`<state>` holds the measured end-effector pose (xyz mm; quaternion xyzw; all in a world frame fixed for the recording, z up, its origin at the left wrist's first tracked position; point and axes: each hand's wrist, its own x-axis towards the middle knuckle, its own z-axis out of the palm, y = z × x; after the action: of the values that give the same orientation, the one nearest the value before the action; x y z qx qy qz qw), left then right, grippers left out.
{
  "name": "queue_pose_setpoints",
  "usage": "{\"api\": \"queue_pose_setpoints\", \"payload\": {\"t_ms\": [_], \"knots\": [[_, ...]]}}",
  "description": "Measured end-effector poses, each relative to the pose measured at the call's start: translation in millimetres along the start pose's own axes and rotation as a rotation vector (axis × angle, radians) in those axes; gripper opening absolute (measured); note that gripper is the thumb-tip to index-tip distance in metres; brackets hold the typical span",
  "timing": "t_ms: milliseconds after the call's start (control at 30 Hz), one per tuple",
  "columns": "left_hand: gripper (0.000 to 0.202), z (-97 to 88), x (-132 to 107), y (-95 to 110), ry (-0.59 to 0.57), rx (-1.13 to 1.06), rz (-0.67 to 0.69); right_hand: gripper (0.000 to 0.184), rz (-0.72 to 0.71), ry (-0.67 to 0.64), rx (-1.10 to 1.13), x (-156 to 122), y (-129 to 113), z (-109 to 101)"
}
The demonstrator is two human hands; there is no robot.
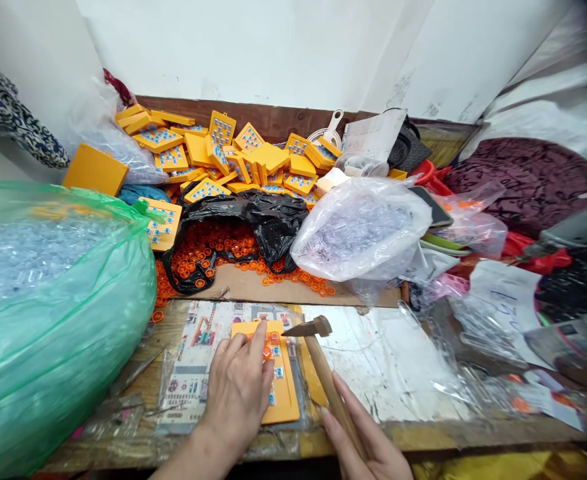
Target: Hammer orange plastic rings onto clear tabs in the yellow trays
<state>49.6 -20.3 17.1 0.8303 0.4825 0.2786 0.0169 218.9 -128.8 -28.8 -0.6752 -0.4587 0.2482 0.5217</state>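
On the bench in front of me lies a flat yellow panel (287, 393) with small blue-and-clear pieces and a few orange caps (273, 338) on its face. My left hand (240, 380) rests over its left side. The index finger is stretched toward the panel's top edge, the thumb sits apart from it beside an orange cap, and the other fingers are curled and partly hidden. My right hand (366, 433) is closed round the wooden handle of a hammer (318, 327). The hammer's metal head hovers just right of the panel's upper edge, its pointed end facing left.
Behind lie a heap of yellow panels (268, 159) and a black bag (278, 220) spilling orange caps. A green bag (73, 320) of clear pieces bulges at left. A white bag (363, 227) of clear pieces stands right of centre. Plastic wrap and a phone (430, 205) lie rightward.
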Motion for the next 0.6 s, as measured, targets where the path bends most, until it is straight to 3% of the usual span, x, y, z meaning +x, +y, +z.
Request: {"api": "queue_pose_setpoints", "payload": {"t_ms": [133,267,433,600], "knots": [[0.051,5.4,0,-2,0.038,-0.086,-0.071,0.04,-0.126,-0.177,-0.057,8,-1,-10],[0.06,3.7,8,-8,0.103,-0.273,0.043,0.043,-0.236,-0.185,-0.165,6,-3,-16],[0.062,1.1,23,-16,-0.08,-0.389,0.152,0.045,-0.335,-0.156,-0.283,5,-10,-21],[0.063,7.3,19,-21,-0.172,-0.54,0.051,0.056,-0.45,-0.291,-0.389,9,-18,-26]]}}
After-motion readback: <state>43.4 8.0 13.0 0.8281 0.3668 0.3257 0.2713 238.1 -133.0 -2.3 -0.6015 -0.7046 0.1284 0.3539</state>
